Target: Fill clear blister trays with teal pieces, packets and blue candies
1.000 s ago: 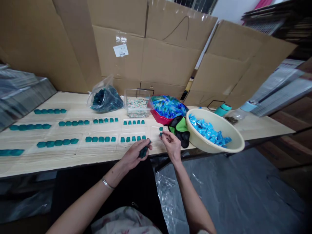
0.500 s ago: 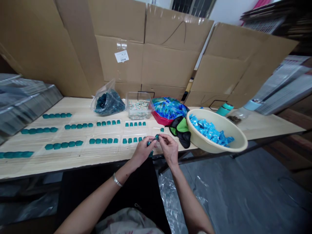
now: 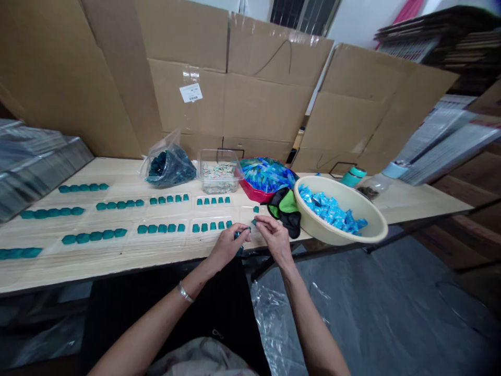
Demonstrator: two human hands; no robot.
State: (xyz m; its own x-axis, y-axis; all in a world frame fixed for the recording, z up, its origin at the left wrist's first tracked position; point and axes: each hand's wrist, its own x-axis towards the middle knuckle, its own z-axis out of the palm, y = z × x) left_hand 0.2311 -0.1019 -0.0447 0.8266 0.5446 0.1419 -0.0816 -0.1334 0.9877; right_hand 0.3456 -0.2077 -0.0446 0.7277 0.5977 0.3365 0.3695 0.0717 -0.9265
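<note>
Several small teal pieces are bunched in my left hand (image 3: 230,242), its fingers closed around them near the table's front edge. A single teal piece (image 3: 254,221) is pinched between the thumb and fingertips of my right hand (image 3: 274,234), slightly apart from the left. Just beyond, one teal piece (image 3: 255,209) sits in a clear plastic tray (image 3: 245,213). To the left, more teal pieces (image 3: 161,228) stand in rows, in clear trays where the tray edges show. What exactly the pieces are I cannot make out.
Along the back are a plastic bag (image 3: 167,164) of dark teal pieces, a clear tub (image 3: 219,172), a red bowl (image 3: 254,194) of blue strips and a cream basin (image 3: 376,230) of blue packets. A black-green cloth item (image 3: 287,206) lies beside the basin. Cardboard (image 3: 258,104) stands behind.
My hands have drawn apart. The right now holds one teal piece away from the left, where before both hands met at a piece. The view has shifted slightly.
</note>
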